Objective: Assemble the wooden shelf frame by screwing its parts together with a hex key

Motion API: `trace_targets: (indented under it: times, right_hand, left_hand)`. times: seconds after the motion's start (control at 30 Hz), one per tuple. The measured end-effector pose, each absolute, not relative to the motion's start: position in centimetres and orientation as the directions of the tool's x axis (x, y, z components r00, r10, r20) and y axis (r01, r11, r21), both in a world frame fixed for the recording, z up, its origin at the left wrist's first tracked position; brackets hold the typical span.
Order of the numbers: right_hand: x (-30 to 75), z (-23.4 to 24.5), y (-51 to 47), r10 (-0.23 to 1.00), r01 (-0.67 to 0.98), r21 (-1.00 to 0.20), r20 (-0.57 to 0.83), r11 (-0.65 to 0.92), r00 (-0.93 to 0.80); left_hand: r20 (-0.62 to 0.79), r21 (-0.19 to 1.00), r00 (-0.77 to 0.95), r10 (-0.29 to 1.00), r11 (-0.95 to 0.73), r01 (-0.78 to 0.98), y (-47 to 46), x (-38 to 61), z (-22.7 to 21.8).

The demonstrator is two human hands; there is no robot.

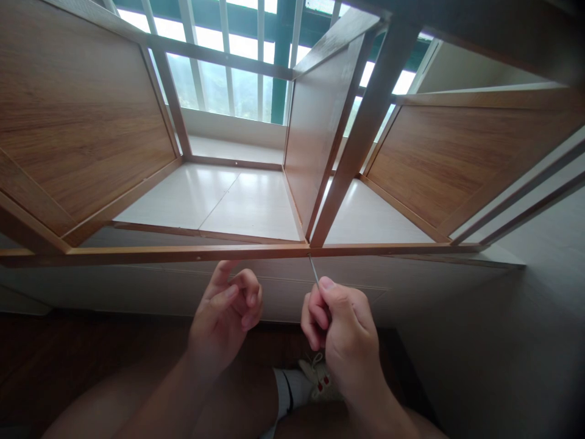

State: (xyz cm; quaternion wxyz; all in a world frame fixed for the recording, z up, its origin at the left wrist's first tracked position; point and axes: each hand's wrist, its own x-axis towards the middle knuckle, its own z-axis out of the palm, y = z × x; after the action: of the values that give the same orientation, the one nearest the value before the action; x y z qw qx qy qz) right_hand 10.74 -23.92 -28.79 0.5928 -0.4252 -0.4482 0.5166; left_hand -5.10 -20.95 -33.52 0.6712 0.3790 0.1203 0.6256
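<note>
thin metal tool (314,272), tip at wooden rail (183,252)

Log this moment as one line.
right hand: grips thin metal tool, tip at front rail joint | left hand: fingers curled, below rail

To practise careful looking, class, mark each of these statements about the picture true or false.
1. The right hand holds a thin metal tool. True.
2. The tool's tip meets the wooden rail where the divider panel joins it. True.
3. The left hand grips a hammer. False: it holds nothing, and its fingers are loosely curled.
4. The sock is plain black. False: it is white with dark stripes.
</note>
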Motion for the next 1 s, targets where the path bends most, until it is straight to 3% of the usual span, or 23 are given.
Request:
trace_targets:
  times: [0.2, 0.3, 0.53, 0.8, 0.9, 1.0]
  right_hand:
    - [10.1, -28.5, -24.2, 0.999, -0.509, -0.86, 0.028, 0.014, -0.019]
    - [10.2, -28.5, -24.2, 0.998, -0.513, -0.858, 0.021, -0.009, -0.052]
    - [10.6, -29.2, -23.9, 0.997, -0.248, -0.967, 0.073, 0.062, -0.035]
    - [11.4, -28.9, -23.8, 0.992, -0.056, -0.99, 0.125, 0.125, 0.006]
    - [12.0, -28.8, -23.8, 0.987, 0.132, -0.978, 0.164, 0.163, -0.007]
    - [12.5, -28.3, -23.9, 0.974, 0.419, -0.886, 0.225, 0.2, 0.011]
  left_hand:
    - [0.303, 0.66, 0.185, 0.935, -0.066, -0.749, -21.0, -5.1, -33.3]
    - [0.293, 0.659, 0.176, 0.94, -0.065, -0.749, -21.1, -5.1, -33.3]
    - [0.31, 0.657, 0.185, 0.932, -0.07, -0.75, -21.1, -5.1, -33.3]
    - [0.306, 0.665, 0.182, 0.935, -0.073, -0.744, -21.1, -5.1, -33.4]
    - [0.292, 0.667, 0.178, 0.94, -0.067, -0.742, -21.1, -5.1, -33.3]
    - [0.289, 0.668, 0.183, 0.94, -0.061, -0.742, -21.1, -5.2, -33.3]
